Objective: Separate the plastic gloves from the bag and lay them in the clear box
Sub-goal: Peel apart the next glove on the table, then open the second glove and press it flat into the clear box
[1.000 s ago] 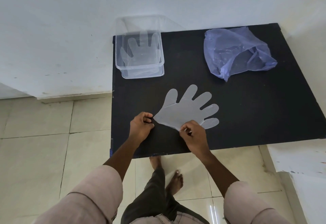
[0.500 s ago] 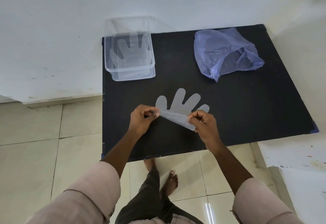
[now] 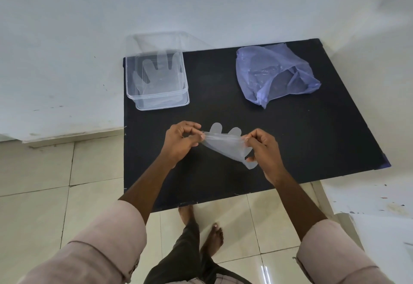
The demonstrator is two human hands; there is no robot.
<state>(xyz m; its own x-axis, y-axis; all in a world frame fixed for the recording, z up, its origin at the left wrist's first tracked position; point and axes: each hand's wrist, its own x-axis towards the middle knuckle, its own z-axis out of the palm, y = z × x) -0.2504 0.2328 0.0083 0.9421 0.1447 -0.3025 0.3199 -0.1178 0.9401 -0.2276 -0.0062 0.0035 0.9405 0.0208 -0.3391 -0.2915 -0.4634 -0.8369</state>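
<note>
Head view shows the left hand (image 3: pixel 178 141) and right hand (image 3: pixel 264 149), each grip pinching one plastic glove (image 3: pixel 224 147) above the black bench (image 3: pixel 312 138). Another glove (image 3: pixel 156 71) lies inside the clear box (image 3: pixel 161 99), well apart from the bag (image 3: pixel 272 71).

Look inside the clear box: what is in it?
Inside the clear box, one plastic glove lies flat, fingers toward the wall. Whether more gloves lie beneath it cannot be told.

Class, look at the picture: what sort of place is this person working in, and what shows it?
Probably a plain room at home, not a workshop: glossy cream floor tiles, a bare white painted wall, and a black board tabletop used by someone standing barefoot.
</note>
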